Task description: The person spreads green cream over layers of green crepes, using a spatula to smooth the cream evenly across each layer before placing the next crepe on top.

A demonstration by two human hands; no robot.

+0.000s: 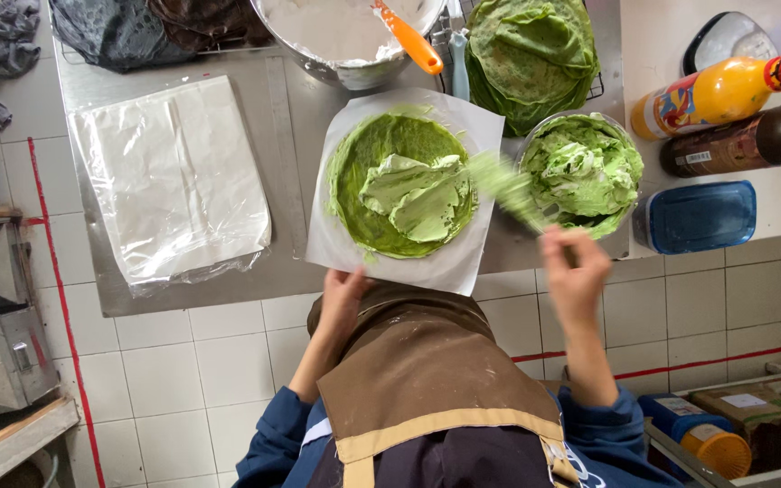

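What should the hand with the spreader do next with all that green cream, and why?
Probably sweep the spatula, held in the right hand, back over the green crepe and push the cream outward. The cream sits in a lump near the middle, and the crepe's outer ring is bare. The left hand is at the edge of the white paper, which may steady it.

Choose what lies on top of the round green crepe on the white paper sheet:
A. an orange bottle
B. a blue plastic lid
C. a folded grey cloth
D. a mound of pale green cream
D: a mound of pale green cream sits on the round green crepe, which rests on the white paper sheet.
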